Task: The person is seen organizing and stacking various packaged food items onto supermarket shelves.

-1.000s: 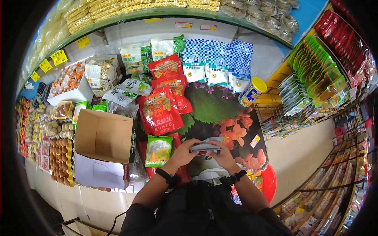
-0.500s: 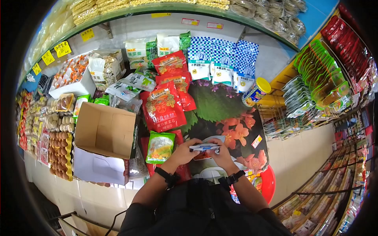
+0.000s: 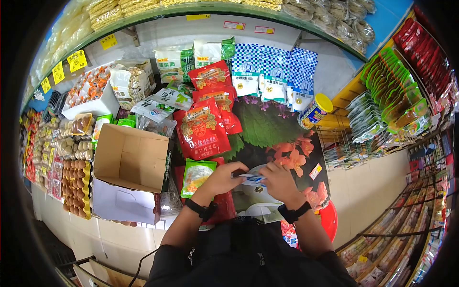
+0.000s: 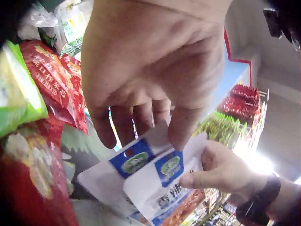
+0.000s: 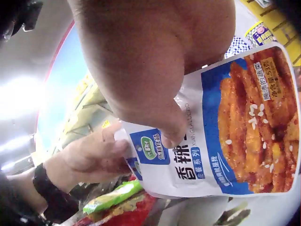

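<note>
Two white-and-blue food packets (image 4: 162,176) are held between both hands above the front of the table. The left hand (image 3: 221,179) pinches their top edge, thumb in front and fingers behind, as the left wrist view shows (image 4: 155,70). The right hand (image 3: 283,182) grips the front packet (image 5: 188,162) with its thumb on the white face near the logo. That packet's picture of reddish strips with sesame faces the right wrist camera. In the left wrist view the packets overlap, slightly fanned.
Red packets (image 3: 201,129) and a green-and-white packet (image 3: 197,177) lie left of the hands. Further left stands an open cardboard box (image 3: 131,158) near egg trays (image 3: 76,186). Blue-checked bags (image 3: 275,76) and a yellow-lidded can (image 3: 315,111) stand behind; a red basin (image 3: 329,220) is at the right.
The right hand has shifted slightly right and turned over the packets, its fingers now further across them. The left hand has moved a little up. The head view has shifted slightly.
</note>
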The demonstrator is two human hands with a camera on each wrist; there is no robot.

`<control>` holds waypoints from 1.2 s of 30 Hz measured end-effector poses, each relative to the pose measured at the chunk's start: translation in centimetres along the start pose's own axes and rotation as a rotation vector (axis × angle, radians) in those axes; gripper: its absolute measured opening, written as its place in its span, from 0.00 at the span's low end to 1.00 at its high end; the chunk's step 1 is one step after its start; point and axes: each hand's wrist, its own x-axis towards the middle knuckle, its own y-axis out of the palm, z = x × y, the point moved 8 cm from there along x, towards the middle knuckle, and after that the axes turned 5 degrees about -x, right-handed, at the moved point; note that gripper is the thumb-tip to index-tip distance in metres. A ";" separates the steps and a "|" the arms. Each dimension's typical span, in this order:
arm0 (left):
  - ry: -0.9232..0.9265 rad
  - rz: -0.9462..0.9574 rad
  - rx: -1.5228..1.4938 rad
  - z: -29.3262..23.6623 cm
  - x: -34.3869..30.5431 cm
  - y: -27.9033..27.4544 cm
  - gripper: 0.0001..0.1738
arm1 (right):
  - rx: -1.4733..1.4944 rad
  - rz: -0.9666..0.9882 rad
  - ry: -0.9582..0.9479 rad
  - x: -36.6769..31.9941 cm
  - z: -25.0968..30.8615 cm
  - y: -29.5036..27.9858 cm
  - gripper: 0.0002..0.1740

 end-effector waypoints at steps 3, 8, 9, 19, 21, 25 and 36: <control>-0.043 -0.021 0.013 0.3 -0.2 2.3 0.21 | -0.020 0.000 0.010 0.0 0.7 3.2 0.19; -0.029 -0.097 0.017 3.5 -0.4 2.4 0.20 | 0.036 -0.062 0.115 -0.3 0.5 2.2 0.30; -0.022 -0.085 0.051 3.5 -0.4 2.2 0.18 | 0.050 -0.069 0.100 -0.5 0.0 1.6 0.32; -0.093 -0.186 -0.180 7.2 -0.1 2.5 0.16 | 0.998 -0.194 0.498 -5.7 -9.2 9.1 0.35; -0.172 -0.231 -0.265 9.3 0.1 3.0 0.16 | 1.211 -0.177 0.541 -6.0 -8.6 12.0 0.32; -0.117 -0.267 -0.277 7.9 0.2 2.5 0.14 | 1.343 -0.157 0.575 -5.5 -7.8 12.6 0.26; -0.128 -0.117 -0.210 7.4 -0.2 3.9 0.14 | 1.144 -0.197 0.469 -7.2 -8.9 13.0 0.24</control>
